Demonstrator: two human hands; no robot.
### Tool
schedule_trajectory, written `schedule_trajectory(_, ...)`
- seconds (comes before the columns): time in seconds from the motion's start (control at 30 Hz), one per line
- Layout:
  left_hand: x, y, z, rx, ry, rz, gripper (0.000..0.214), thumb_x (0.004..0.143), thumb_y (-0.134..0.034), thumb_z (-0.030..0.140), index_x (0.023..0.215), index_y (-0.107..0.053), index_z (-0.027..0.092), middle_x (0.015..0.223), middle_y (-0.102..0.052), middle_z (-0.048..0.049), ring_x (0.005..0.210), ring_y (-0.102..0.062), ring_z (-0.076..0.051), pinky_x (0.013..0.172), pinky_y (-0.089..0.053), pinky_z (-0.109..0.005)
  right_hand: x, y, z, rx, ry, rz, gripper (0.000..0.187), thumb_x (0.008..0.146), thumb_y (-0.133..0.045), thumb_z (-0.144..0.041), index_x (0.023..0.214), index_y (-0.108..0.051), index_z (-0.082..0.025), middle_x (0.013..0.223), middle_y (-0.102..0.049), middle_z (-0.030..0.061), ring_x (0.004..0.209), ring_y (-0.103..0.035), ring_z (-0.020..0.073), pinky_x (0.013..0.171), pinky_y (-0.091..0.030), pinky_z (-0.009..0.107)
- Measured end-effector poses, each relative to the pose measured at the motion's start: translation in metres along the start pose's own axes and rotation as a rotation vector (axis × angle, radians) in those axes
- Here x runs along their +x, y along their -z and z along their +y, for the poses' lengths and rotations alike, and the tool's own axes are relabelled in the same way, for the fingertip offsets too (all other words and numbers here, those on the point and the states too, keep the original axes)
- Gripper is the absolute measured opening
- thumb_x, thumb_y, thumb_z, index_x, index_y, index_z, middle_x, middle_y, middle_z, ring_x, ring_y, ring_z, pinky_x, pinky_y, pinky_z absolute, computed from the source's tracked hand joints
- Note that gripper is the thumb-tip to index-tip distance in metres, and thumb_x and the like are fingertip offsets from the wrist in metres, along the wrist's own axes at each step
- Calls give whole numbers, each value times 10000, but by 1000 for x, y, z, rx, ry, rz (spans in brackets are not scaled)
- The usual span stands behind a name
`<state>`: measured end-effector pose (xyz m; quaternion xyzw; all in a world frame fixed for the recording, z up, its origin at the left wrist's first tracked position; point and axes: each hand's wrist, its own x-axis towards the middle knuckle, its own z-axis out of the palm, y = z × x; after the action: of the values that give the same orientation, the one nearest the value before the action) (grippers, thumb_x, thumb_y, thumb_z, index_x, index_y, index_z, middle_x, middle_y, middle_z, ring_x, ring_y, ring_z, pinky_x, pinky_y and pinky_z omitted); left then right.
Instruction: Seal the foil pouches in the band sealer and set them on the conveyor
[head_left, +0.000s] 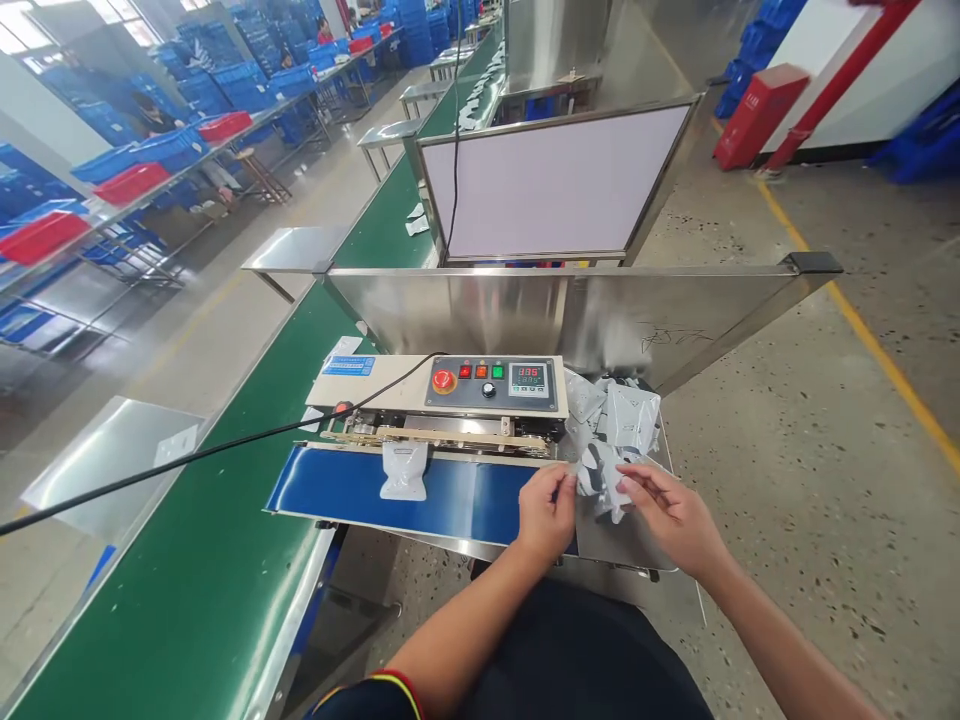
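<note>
Between my two hands is a small white plastic pouch (606, 482) with dark markings, in front of the heap. My left hand (546, 512) pinches its left edge between thumb and fingertips, over the right end of the blue belt (450, 510). At the opposite side, the thumb and fingers of my right hand (671, 515) close on the pouch's right edge. Farther left, another white pouch (405, 472) hangs from the band sealing machine (360, 385) and lies over the blue belt. A pile of similar pouches (634, 415) rests just behind my hands.
The machine's control panel (491, 385) has a red stop button and a lit display. A black cable (225, 450) crosses to the left. Behind stands a steel partition (487, 310); on the left runs a green conveyor (187, 560). A steel side plate (112, 460) juts out beyond it.
</note>
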<state>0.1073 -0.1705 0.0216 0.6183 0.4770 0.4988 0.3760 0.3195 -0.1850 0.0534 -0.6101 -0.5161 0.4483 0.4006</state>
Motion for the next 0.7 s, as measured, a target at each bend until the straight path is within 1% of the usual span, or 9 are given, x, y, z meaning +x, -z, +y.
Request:
schedule_trajectory(0.03, -2, 5, 5, -12, 53, 2, 366, 1152, -556, 409, 1067, -839, 193, 1023, -848, -115, 957, -793, -236, 910, -638, -354, -3, -2, -1, -10, 11, -1, 625, 961, -734, -788, 1232, -807, -229, 922, -770, 81, 788, -739, 262, 728, -664, 384)
schedule_trajectory(0.07, -3, 10, 10, -24, 101, -18, 400, 1151, -558, 450, 1038, -840, 189, 976, -838, -108, 902, -776, -229, 862, -623, -337, -6, -3, -3, -48, 40, -14, 634, 955, -753, -782, 1259, -813, -229, 916, -764, 80, 783, -733, 259, 724, -654, 379)
schedule_trajectory(0.1, -5, 13, 15, -37, 141, -50, 433, 1144, -565, 492, 1012, -843, 186, 943, -830, -104, 865, -759, -225, 830, -607, -327, -7, -5, -6, -101, 77, -36, 613, 950, -768, -771, 1236, -830, -232, 902, -758, 78, 774, -724, 257, 718, -638, 375)
schedule_trajectory(0.17, -8, 15, 21, -74, 215, -103, 492, 1119, -583, 571, 996, -855, 180, 927, -826, -105, 840, -737, -227, 807, -586, -323, -9, -8, -12, -202, 137, -73, 525, 973, -745, -746, 1088, -861, -248, 875, -755, 80, 761, -708, 255, 701, -599, 369)
schedule_trajectory(0.27, -13, 12, 20, -187, 351, -129, 582, 1069, -610, 680, 979, -865, 165, 909, -812, -105, 834, -711, -229, 800, -572, -323, -10, -12, -19, -255, 130, -47, 497, 1029, -643, -699, 900, -828, -256, 825, -750, 71, 721, -682, 243, 681, -556, 360)
schedule_trajectory(0.37, -14, 3, 9, -327, 560, -144, 691, 956, -687, 796, 839, -827, 130, 721, -710, -62, 669, -594, -172, 658, -497, -279, -11, -7, -15, -254, 15, 10, 455, 970, -658, -660, 828, -786, -247, 766, -723, 57, 684, -659, 235, 668, -539, 348)
schedule_trajectory(0.47, -7, -4, -6, -423, 779, -77, 743, 785, -793, 854, 760, -786, 112, 636, -626, -25, 584, -459, -117, 574, -373, -242, -8, 2, -4, -255, -209, 29, 440, 872, -688, -661, 763, -762, -242, 714, -690, 54, 617, -608, 229, 579, -484, 340)
schedule_trajectory(0.57, 4, -7, -21, -435, 838, -45, 711, 695, -848, 821, 718, -759, 116, 648, -622, -27, 600, -436, -113, 583, -346, -242, 1, 4, 4, -234, -396, 28, 411, 809, -713, -639, 736, -758, -237, 680, -653, 45, 564, -536, 211, 513, -408, 327)
schedule_trajectory(0.7, 10, -2, -37, -367, 832, -14, 634, 729, -818, 765, 683, -709, 142, 604, -547, 5, 594, -385, -110, 578, -303, -243, 19, -14, -2, -224, -494, 54, 384, 777, -681, -603, 751, -775, -232, 675, -646, 30, 591, -521, 200, 550, -409, 316)
